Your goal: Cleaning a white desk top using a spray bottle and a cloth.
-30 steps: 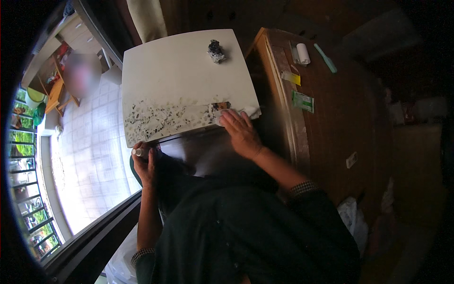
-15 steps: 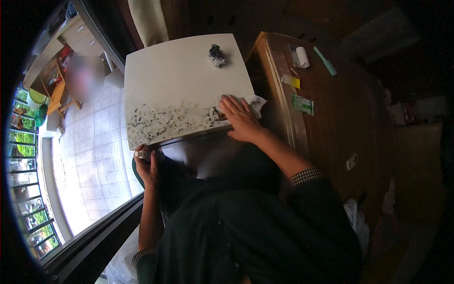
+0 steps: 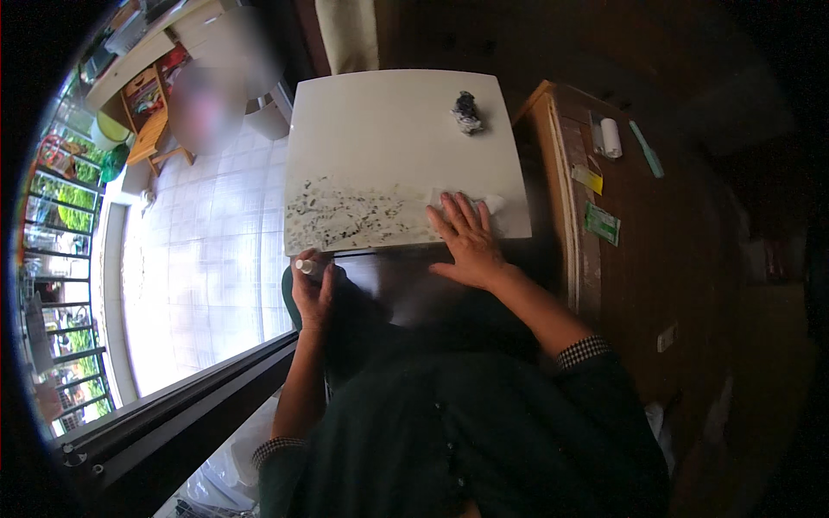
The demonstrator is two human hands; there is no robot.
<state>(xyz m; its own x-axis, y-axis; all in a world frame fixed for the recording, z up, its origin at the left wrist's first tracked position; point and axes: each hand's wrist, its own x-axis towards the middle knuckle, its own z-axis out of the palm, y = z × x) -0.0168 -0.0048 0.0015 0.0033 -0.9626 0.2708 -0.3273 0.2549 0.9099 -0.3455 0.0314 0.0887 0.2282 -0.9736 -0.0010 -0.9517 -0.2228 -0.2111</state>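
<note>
A white panel (image 3: 380, 129) with a slightly curved far edge lies in front of me. Dark specks and smudges (image 3: 337, 214) spread over its near left part. My right hand (image 3: 475, 250) presses flat, fingers spread, on a white wipe (image 3: 494, 202) near the panel's right front; most of that wipe is under the hand. At the near left corner, my left hand (image 3: 313, 298) is closed around a small bottle whose white top (image 3: 305, 267) points up past the fingers; its body is mostly hidden. A crumpled, black-stained wad (image 3: 466, 112) rests at the panel's far right.
To the right stands a brown wooden surface (image 3: 630, 285) bearing a white roll (image 3: 610, 138), a teal-handled tool (image 3: 646, 148), a yellow-and-white packet (image 3: 588, 179) and a green packet (image 3: 602, 223). On the left, a dark rail (image 3: 190, 393) borders a tiled floor (image 3: 207, 250); a blurred person is beyond.
The view has shifted, moving everything rightward in it. My right hand has slid left over the panel with the wipe, fingers wider apart. The dark smear by its fingertips no longer shows.
</note>
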